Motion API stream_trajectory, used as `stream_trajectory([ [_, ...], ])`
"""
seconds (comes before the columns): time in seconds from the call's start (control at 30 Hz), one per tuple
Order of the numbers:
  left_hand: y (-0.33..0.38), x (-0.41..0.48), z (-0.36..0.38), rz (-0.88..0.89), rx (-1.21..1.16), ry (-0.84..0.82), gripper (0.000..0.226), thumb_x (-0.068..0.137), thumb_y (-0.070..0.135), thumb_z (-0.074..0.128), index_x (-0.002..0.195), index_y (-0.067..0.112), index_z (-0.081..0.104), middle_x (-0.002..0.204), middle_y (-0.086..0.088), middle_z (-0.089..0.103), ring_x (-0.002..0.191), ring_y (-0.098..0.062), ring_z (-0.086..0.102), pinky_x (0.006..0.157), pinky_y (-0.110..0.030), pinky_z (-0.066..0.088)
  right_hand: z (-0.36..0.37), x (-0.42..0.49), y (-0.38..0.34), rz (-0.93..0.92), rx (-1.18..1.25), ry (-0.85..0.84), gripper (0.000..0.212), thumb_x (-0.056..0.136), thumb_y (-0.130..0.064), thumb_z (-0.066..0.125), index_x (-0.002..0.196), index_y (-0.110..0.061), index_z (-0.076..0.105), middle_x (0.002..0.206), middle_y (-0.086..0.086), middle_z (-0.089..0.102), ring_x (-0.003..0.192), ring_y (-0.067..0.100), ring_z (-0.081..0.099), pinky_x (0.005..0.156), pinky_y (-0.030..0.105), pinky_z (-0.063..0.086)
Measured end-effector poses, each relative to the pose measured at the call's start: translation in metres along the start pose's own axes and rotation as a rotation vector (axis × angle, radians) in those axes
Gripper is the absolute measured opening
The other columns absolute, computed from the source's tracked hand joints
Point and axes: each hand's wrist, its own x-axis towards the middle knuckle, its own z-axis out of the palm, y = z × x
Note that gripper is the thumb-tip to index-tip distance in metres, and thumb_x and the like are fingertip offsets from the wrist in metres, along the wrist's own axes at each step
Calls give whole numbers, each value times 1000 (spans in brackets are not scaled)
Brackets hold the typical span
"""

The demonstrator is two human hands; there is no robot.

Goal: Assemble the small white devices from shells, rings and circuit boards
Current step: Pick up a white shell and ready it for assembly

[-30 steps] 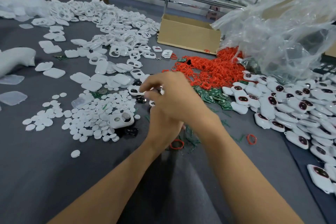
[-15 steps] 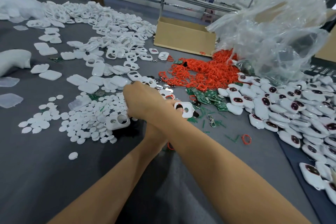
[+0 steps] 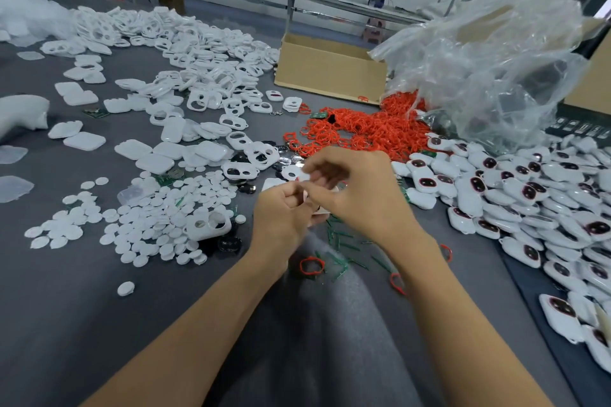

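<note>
My left hand grips a white shell at the table's middle, mostly hidden by my fingers. My right hand pinches a small white disc just above that shell. White discs lie scattered to the left, with a two-hole shell among them. Red rings are heaped behind my hands. Green circuit boards lie under and behind my hands. Assembled white devices are piled on the right.
Empty white shells cover the far left of the grey table. A cardboard box stands at the back, beside a crumpled clear plastic bag. Loose red rings lie near my wrists.
My right hand reached left to the white discs, then came back to the middle with a disc. My left hand lifted the shell up to meet it.
</note>
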Motion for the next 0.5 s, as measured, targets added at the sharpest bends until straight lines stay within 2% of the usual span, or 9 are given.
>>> stream_trajectory([
  [0.07, 2, 0, 0, -34, -67, -1, 17, 89, -8, 59, 95, 4, 69, 74, -1, 73, 60, -6, 70, 52, -12, 50, -7, -9, 16, 39, 2, 50, 15, 74, 2, 75, 87, -5, 73, 73, 3, 69, 65, 10, 62, 67, 17, 51],
  [0.13, 3, -2, 2, -63, -97, 10, 22, 88, -10, 59, 89, 9, 70, 70, 1, 75, 60, -10, 71, 49, -12, 49, -8, -15, 29, 69, -13, 61, 16, 75, 2, 75, 88, -5, 73, 74, 5, 70, 67, 15, 63, 67, 18, 51],
  [0.3, 2, 0, 2, -92, -93, 13, 20, 88, -10, 59, 93, 5, 71, 80, -8, 76, 72, -17, 73, 66, -22, 59, -3, -23, 43, -2, -146, 64, 18, 72, -4, 78, 89, -9, 76, 77, 4, 69, 67, 14, 60, 69, 27, 49],
  [0.5, 3, -1, 0, -105, -86, -13, 18, 89, -9, 60, 96, 3, 70, 84, -11, 76, 72, -16, 72, 70, -25, 60, 4, -23, 47, 8, -209, 61, 18, 73, -9, 76, 90, -13, 76, 82, 4, 66, 74, 22, 60, 69, 39, 50],
])
